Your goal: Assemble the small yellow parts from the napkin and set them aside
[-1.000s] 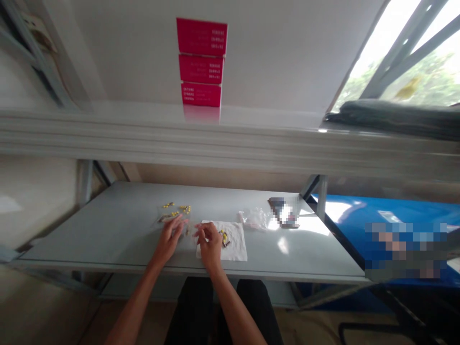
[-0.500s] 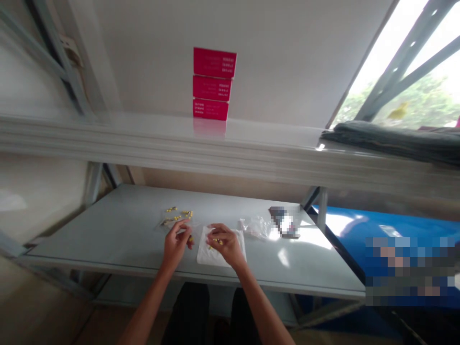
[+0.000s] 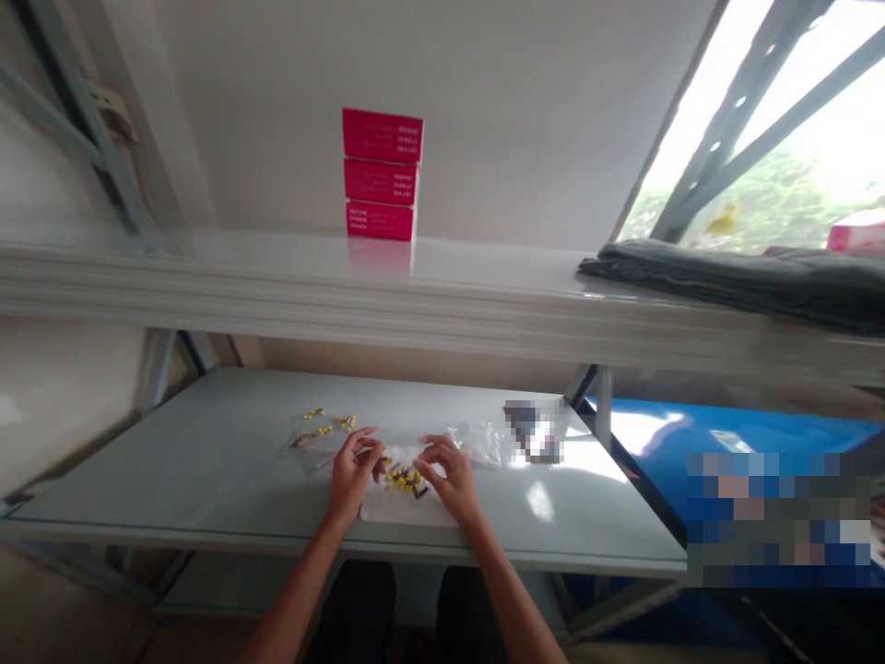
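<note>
My left hand is at the left edge of a white pouch or sheet, its thumb and fingers curled together. A dark and yellow bit shows at its fingertips; whether it is held I cannot tell. On the white sheet lies a heap of small yellow and dark brown pieces, too small to name. From the right, my right hand reaches to the heap with thumb and fingers pinched; anything between them is hidden. Left of my left hand, more yellow pieces lie by a clear plastic bag.
Crumpled clear plastic lies right of my right hand, with a blurred-out object beyond. Above the table runs a white shelf, carrying three stacked red boxes and folded grey cloth. A blue surface lies right.
My view has shifted slightly to the right. My hands have come closer together over the white sheet, and the heap of yellow and brown pieces now shows between them.
</note>
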